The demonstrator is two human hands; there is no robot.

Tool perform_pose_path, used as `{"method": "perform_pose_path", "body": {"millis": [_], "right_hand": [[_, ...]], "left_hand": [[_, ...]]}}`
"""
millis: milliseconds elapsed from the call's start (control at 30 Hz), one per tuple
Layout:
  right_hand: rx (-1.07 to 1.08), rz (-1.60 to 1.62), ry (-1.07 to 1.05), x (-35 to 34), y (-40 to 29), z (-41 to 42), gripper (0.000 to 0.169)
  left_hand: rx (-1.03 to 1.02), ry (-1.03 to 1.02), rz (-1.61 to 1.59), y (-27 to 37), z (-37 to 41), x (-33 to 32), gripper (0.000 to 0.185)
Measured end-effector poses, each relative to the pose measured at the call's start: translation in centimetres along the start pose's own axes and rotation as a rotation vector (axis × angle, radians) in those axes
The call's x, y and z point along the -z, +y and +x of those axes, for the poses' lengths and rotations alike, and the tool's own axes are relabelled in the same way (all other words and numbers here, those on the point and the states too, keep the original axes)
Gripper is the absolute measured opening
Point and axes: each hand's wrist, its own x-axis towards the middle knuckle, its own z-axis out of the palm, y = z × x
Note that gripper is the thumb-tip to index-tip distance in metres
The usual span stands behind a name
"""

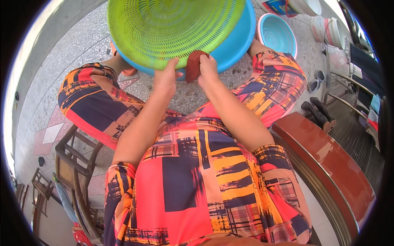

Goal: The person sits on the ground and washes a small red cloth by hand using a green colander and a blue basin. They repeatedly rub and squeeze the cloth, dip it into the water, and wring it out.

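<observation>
A green plastic colander basket (pixel 178 27) is tilted over a larger blue plastic basin (pixel 235 46) between my knees. My left hand (pixel 166 75) grips the basket's near rim, thumb on the inner side and the other fingers mostly hidden underneath. Just to its right, my right hand (pixel 208 69) holds a folded reddish-brown cloth (pixel 194 66) against the same rim. The slotted inside of the basket faces me, and its far edge runs out of view at the top. Most of the basin's inside is hidden behind the basket.
A small pink-rimmed basin (pixel 277 35) stands right of the blue one, near several buckets (pixel 327 32). Black shoes (pixel 318 113) lie by a metal rack (pixel 347 83). A red-brown glossy cabinet or bench (pixel 326 160) is close on my right. A wooden chair (pixel 77 156) stands to my left.
</observation>
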Motion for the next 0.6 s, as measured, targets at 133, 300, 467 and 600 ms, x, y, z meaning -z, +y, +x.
{"method": "perform_pose_path", "body": {"millis": [133,300,467,600], "right_hand": [[0.096,-0.044,0.052,1.2,-2.8,1.7,0.025],[0.05,0.061,0.059,1.9,-1.8,2.7,0.027],[-0.164,0.147,-0.157,-0.6,1.5,-1.3,0.029],[-0.128,0.066,-0.238,-2.1,2.4,-2.6,0.027]], "left_hand": [[-0.052,0.031,0.059,0.2,-0.6,-0.2,0.034],[-0.063,0.049,0.022,0.9,-0.6,-0.5,0.036],[-0.076,0.034,0.014,0.7,-0.1,-0.3,0.036],[-0.09,0.013,0.002,0.8,0.4,-0.3,0.033]]}}
